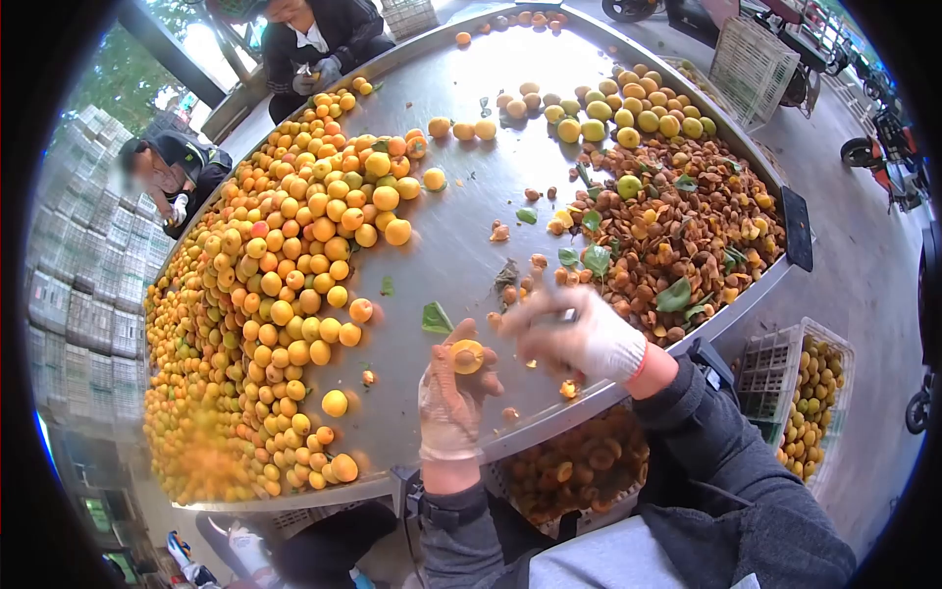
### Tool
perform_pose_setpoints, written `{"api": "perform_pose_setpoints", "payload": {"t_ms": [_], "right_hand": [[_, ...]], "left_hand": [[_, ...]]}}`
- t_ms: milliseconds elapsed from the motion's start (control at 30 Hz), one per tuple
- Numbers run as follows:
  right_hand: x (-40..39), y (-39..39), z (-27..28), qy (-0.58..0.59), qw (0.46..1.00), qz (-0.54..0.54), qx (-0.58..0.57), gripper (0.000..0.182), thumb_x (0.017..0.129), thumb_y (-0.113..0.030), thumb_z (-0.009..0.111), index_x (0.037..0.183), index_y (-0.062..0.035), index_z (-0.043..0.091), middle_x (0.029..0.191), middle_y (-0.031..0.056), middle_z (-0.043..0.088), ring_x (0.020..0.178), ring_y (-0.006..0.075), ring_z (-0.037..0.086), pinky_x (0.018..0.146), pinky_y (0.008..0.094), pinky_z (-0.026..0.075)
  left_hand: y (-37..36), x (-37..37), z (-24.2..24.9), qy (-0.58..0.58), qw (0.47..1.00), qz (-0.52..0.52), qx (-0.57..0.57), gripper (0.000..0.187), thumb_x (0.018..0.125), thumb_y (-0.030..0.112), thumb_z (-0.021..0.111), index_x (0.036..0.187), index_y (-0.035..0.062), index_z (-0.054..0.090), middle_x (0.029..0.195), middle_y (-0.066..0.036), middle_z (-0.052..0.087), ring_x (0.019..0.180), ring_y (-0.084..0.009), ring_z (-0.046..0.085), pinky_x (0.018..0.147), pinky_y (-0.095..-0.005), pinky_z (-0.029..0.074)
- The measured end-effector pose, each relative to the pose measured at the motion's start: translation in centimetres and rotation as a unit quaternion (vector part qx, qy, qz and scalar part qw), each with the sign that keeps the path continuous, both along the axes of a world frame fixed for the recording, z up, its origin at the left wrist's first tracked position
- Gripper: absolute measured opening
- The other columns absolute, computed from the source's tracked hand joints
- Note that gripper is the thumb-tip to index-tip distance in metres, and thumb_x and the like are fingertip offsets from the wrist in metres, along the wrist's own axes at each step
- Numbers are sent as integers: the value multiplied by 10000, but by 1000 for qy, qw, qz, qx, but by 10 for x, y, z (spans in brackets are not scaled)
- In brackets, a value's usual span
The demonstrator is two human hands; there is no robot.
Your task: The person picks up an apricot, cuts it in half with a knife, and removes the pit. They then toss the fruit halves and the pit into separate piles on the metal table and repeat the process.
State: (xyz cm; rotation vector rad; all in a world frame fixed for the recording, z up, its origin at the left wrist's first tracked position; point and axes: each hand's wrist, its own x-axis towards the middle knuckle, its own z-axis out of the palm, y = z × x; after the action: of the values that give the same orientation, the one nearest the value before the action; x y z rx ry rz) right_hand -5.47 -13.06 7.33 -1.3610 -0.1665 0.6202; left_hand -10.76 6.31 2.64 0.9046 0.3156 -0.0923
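My left hand (449, 401), in a whitish glove, is closed around a cut apricot half (467, 357) whose orange inner face shows. To its right my gloved right hand (581, 336) is smeared by motion over the table's near edge. A small dark, shiny piece (569, 315) shows at its fingers; I cannot tell what it is. Just beyond that hand lies a heap of brown apricot pits (677, 231) mixed with fruit scraps and green leaves. A leaf (437, 317) rests on the metal table (432, 265) beyond my left hand.
Whole apricots (285, 255) cover the table's left side, with more (638, 103) at the far right. Below the near edge sits a container of apricot halves (579, 466). A crate of fruit (810, 402) stands at right. Two people (319, 44) (177, 172) work along the far left side.
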Motion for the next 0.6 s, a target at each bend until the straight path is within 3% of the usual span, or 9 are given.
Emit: {"api": "perform_pose_setpoints", "payload": {"t_ms": [67,167,300,333,367,467,533,567,600], "right_hand": [[0,11,15,76,965,-197,156,185,836,-33,574,1016,-29,617,589,12,501,417,78,428,364,230,288],[1,28,10,30,909,-323,262,200,841,-15,540,1028,-22,610,605,21,514,418,78,426,367,234,293],[-6,37,10,-81,923,-317,204,207,850,19,498,1021,-12,611,645,34,542,414,78,429,384,232,328],[-5,38,5,-120,925,-307,188,192,835,46,524,976,-11,642,701,47,603,488,94,515,456,226,416],[-4,39,4,-119,925,-307,187,192,835,46,524,976,-11,642,701,47,603,488,94,515,456,226,416],[-4,47,1,-303,905,-288,80,187,781,70,600,906,-33,693,829,48,672,746,142,644,674,257,514],[-2,45,0,-357,893,-264,68,195,772,73,613,916,-37,686,824,69,665,733,175,653,653,277,514],[-1,44,-1,-412,878,-238,56,208,763,75,626,927,-42,679,819,91,659,720,208,662,632,297,514],[-2,43,-4,-413,884,-205,72,241,741,82,614,934,-50,674,798,103,629,685,258,641,607,314,500]], "left_hand": [[-5,0,-2,9,1000,-29,7,575,955,473,500,1260,-14,518,850,-95,617,601,-146,578,549,-262,502],[-16,-3,-2,34,997,-60,45,528,953,460,503,1211,1,543,833,-85,602,609,-155,548,529,-272,464],[-29,-5,-3,49,992,-55,107,523,961,453,488,1185,-14,560,787,-75,605,560,-129,531,491,-249,443],[-30,-5,-5,45,991,-50,114,516,969,442,473,1185,-15,575,777,-72,621,528,-104,534,460,-232,436],[-32,-4,-5,46,991,-51,114,516,969,442,473,1185,-15,575,777,-72,621,528,-104,534,460,-232,436],[-37,-3,-9,53,971,-49,230,431,963,358,509,1158,-17,591,771,-65,627,529,-93,532,456,-229,431],[-40,-3,-28,-41,953,26,299,306,949,237,538,1111,-11,611,784,-60,642,605,-111,583,524,-243,473],[-43,-1,-35,-40,953,25,300,306,949,237,538,1111,-11,611,784,-60,642,605,-111,583,524,-243,473],[-45,3,-42,-5,985,95,143,262,939,200,555,1080,-12,618,800,-57,652,657,-126,603,574,-254,490]]}}
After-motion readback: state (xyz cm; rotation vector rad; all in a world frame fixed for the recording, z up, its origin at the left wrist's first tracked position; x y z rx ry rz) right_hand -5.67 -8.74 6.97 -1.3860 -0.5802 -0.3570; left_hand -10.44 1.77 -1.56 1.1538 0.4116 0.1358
